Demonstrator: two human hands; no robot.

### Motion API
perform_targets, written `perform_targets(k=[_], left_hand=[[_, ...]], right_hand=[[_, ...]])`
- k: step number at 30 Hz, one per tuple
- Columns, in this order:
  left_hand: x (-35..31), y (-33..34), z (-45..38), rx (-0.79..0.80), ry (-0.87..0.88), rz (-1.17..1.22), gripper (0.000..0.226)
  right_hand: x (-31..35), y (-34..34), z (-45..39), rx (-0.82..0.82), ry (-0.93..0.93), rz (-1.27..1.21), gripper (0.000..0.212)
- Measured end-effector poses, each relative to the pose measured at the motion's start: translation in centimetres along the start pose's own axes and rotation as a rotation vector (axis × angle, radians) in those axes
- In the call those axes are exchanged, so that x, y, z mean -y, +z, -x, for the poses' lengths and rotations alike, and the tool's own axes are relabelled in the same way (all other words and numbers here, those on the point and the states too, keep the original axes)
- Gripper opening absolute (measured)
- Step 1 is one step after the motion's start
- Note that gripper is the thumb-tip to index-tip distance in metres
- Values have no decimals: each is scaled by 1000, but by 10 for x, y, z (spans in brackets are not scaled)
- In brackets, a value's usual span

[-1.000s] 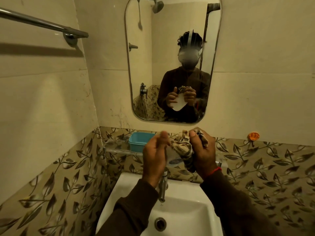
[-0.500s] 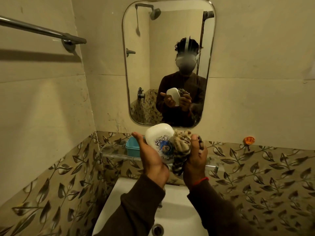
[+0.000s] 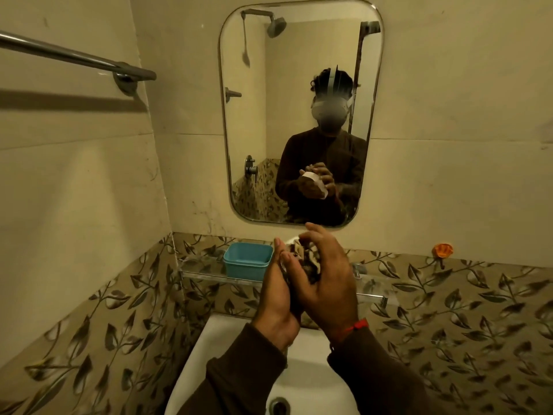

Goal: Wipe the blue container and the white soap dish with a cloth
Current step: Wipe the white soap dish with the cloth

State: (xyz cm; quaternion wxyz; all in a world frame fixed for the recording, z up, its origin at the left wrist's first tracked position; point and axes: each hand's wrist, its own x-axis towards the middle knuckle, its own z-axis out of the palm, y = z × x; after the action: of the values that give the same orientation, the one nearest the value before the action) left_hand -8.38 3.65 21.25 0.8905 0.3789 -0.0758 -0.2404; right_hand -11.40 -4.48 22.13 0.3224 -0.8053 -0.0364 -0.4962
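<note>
The left hand (image 3: 276, 295) is held up over the basin, fingers fairly straight and cupped under the white soap dish (image 3: 291, 241), of which only a sliver of rim is seen directly; the grip itself is mostly hidden. The right hand (image 3: 324, 283) is pressed over the patterned cloth (image 3: 308, 259), fingers curled loosely around it, so the cloth is sandwiched against the dish between both hands.

Going left to right around the room: a metal towel bar (image 3: 74, 59) is fixed on the left wall, plain cream tile up top and leaf-print tile below. A glass shelf (image 3: 206, 272) is mounted on the far wall, and the blue container (image 3: 247, 260) is sat on it, open-topped, just left of the hands. A rounded mirror (image 3: 299, 115) is hung above, with the dish and both hands reflected in it. The white sink (image 3: 311, 381) is seen below the forearms. An orange hook (image 3: 443, 250) is stuck on the wall well off to the right.
</note>
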Motion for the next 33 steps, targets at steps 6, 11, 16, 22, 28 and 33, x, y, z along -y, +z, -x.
perform_targets(k=[6,11,16,22,28,33], left_hand=[[2,0,1,57,33,-57,57],[7,-5,3,88,72,-80,65],[10,-9,1,105,128,-48,73],[11,-18,-6,46,-7,-107,78],[-3,-23,-2,232,-366,301,97],[-4,-33,-6,240,-199,224,67]], right_hand=[[4,-11,-27,-25,45,-151,19],[-11,-11,-36,-211,380,-277,26],[-24,-11,-29,-162,586,-398,43],[-17,-15,-14,-195,357,-453,31],[-23,-19,4,197,-355,-59,32],[-10,-20,8,75,128,-464,24]])
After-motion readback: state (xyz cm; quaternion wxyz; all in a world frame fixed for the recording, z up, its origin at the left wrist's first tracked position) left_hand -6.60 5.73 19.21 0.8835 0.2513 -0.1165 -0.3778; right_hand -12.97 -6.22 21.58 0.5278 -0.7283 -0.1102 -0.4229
